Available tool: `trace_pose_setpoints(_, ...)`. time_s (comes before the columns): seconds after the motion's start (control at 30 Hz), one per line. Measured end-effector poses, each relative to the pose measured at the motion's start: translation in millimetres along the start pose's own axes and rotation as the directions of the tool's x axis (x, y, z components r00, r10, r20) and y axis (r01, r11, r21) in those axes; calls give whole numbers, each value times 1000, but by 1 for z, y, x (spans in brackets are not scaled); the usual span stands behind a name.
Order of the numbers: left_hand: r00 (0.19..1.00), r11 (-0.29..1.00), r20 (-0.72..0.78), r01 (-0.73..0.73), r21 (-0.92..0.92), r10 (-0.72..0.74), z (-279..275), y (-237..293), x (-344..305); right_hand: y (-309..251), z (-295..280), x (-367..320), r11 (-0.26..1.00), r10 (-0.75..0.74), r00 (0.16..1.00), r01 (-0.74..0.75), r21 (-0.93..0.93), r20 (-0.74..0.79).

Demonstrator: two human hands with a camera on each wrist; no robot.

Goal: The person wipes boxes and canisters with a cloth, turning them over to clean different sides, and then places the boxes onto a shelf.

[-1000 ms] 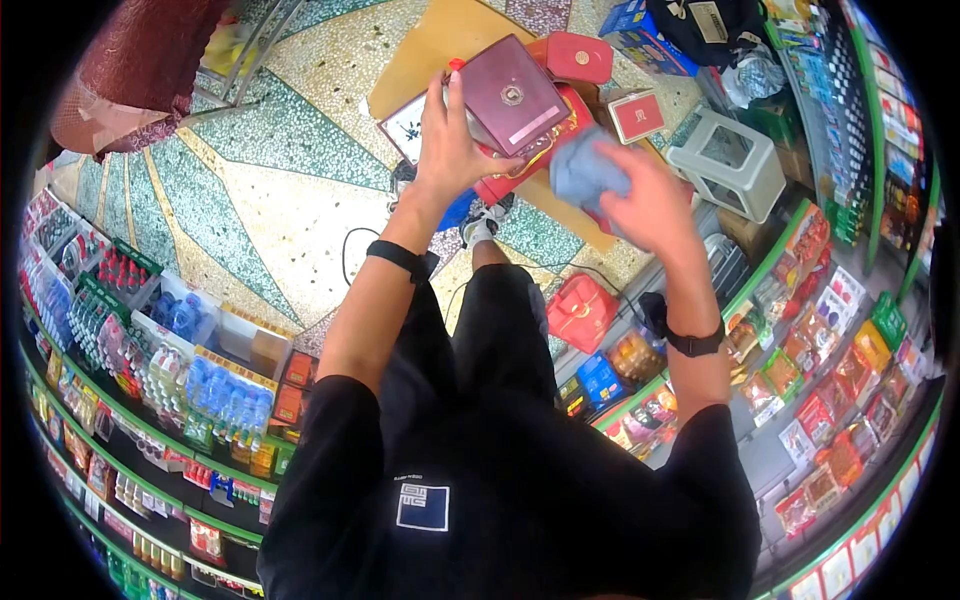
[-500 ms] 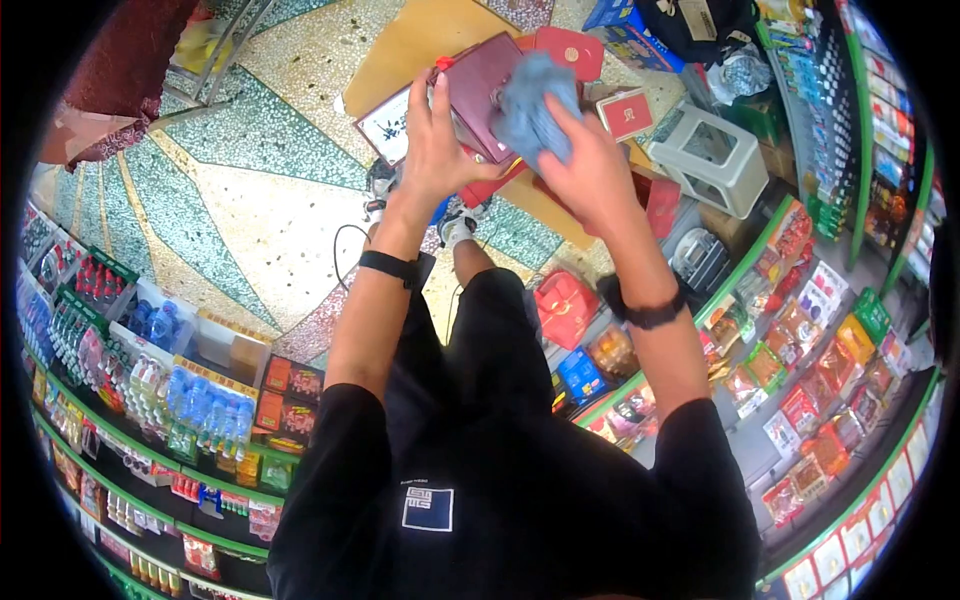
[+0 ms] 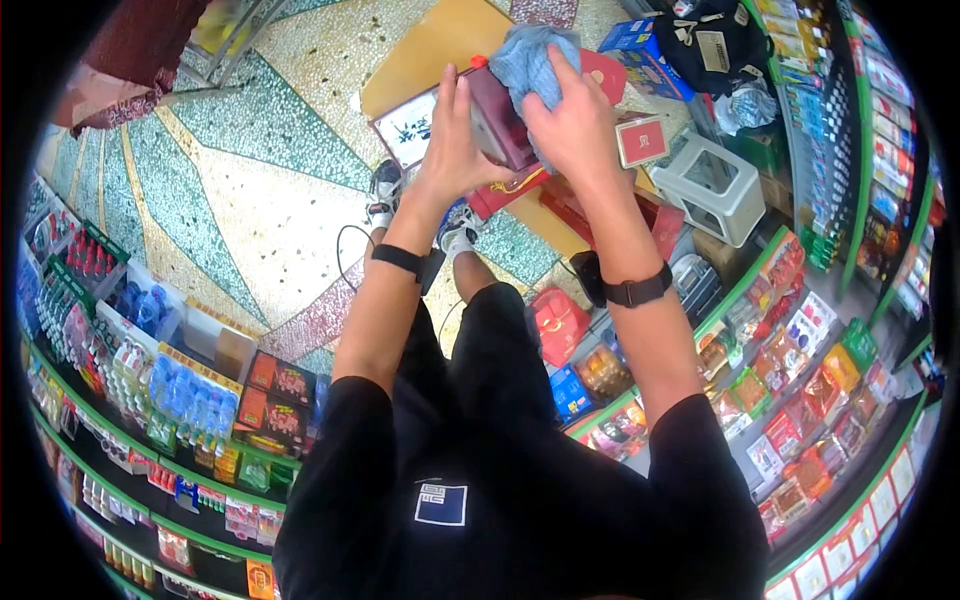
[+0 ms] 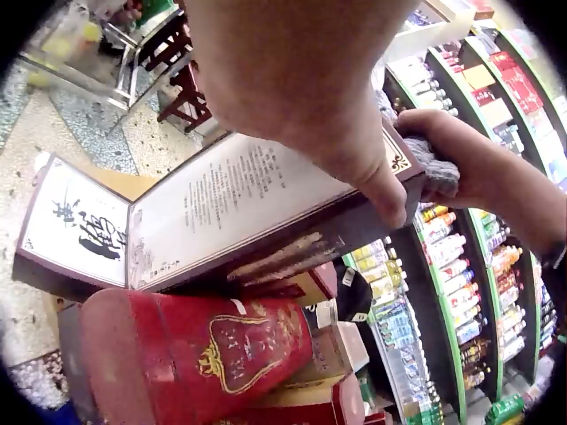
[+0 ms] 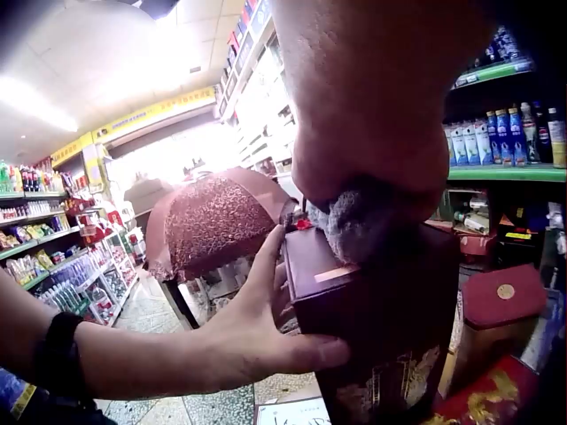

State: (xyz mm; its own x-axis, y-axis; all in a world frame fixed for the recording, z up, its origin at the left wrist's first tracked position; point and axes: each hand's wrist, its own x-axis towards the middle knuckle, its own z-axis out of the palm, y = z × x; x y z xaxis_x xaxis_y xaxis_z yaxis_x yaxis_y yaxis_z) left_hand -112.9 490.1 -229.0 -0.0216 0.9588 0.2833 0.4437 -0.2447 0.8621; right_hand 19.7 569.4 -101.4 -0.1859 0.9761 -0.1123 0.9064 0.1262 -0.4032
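Observation:
My left hand (image 3: 450, 155) holds a maroon gift box (image 5: 376, 305), its thumb against one side and its fingers stretched along another. A hinged flap of the box hangs open, showing a white panel (image 4: 71, 226) with black brush writing. Bunched in my right hand (image 3: 575, 130) is a blue-grey cloth (image 3: 530, 60), pressed on the box's top near its far edge. In the right wrist view the cloth (image 5: 354, 226) overlaps the top, and the right fingertips are mostly hidden. Below the box lies a red case (image 4: 195, 354) with gold trim.
A red-lidded box (image 5: 505, 297) stands beside the maroon one, near a small red card box (image 3: 642, 142). A grey-white plastic frame (image 3: 710, 190) is further right. A red bag (image 3: 560, 322) sits by my leg. Stocked shelves (image 3: 180, 400) curve around both sides.
My right hand has brought the cloth from beside the box onto it, then toward its far edge. The left hand keeps its hold, and the box has turned slightly.

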Motion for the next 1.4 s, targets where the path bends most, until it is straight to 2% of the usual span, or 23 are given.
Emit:
trace_pose_setpoints(0.03,999,998,22,40,-49,-39,0,2,-2,-2,1,-9,1000,-5,1000,5,0,16)
trace_pose_setpoints(0.07,996,987,-46,62,-151,-70,4,4,-7,-2,3,-17,998,-43,999,42,56,24)
trace_pose_setpoints(0.1,996,987,-58,62,-146,-71,6,-2,-7,0,5,-23,990,-87,996,84,110,21)
trace_pose_setpoints(0.13,999,993,-18,38,-108,-40,12,-14,-8,6,9,-32,963,-244,970,243,114,-11)
trace_pose_setpoints(0.17,1000,997,26,15,-74,-13,8,-11,-1,0,6,-42,961,-253,968,252,111,-8)
trace_pose_setpoints(0.2,956,935,141,-285,212,259,3,-12,11,-7,2,-55,958,-287,952,284,44,108)
trace_pose_setpoints(0.23,959,936,131,-277,217,253,8,-17,8,-11,1,-59,945,-315,922,327,-18,224)
trace_pose_setpoints(0.3,993,996,117,4,-90,6,20,-28,-3,-8,6,-49,944,-317,923,329,-18,217)
trace_pose_setpoints(0.4,995,982,62,85,-168,-76,1,7,8,-18,7,-13,942,-325,938,332,-44,120)
trace_pose_setpoints(0.5,999,995,4,49,-86,-48,-8,3,8,-26,21,11,943,-329,944,330,-49,16)
trace_pose_setpoints(0.53,996,993,76,60,-105,-52,-8,-1,9,-25,21,5,950,-310,951,310,-31,8)
trace_pose_setpoints(0.63,999,1000,43,6,-10,-5,6,-15,7,9,14,-40,953,-300,953,301,-26,52)
trace_pose_setpoints(0.67,978,918,-45,-173,358,202,13,-20,-1,19,7,-59,962,-273,959,274,1,79)
trace_pose_setpoints(0.7,978,920,-46,-176,351,205,13,-16,-3,29,-5,-81,971,-239,964,238,25,112)
trace_pose_setpoints(0.77,994,995,-28,103,6,-103,9,-5,-6,47,-30,-106,984,-178,969,171,57,170)
trace_pose_setpoints(0.9,988,988,56,145,44,-147,1,-1,-3,88,-60,-142,991,-123,989,118,59,86)
trace_pose_setpoints(0.97,989,991,65,129,39,-132,-2,-2,0,86,-77,-157,979,182,969,-193,58,165)
trace_pose_setpoints(1.0,986,989,82,141,37,-143,-4,-3,4,91,-78,-165,966,231,958,-247,80,167)
trace_pose_setpoints(1.23,997,1000,73,-27,-14,28,-42,0,76,102,-33,-212,884,333,934,-356,302,125)
trace_pose_setpoints(1.3,995,993,99,-10,-122,22,-58,-7,81,101,-9,-214,869,345,927,-375,322,149)
trace_pose_setpoints(1.33,997,998,68,-31,-57,35,-76,9,84,104,7,-213,862,332,930,-367,350,160)
trace_pose_setpoints(1.37,999,982,35,-1,-187,8,-90,29,86,101,18,-208,849,343,927,-375,373,153)
trace_pose_setpoints(1.4,999,990,33,-20,-138,25,-107,32,86,97,30,-201,835,365,921,-389,390,138)
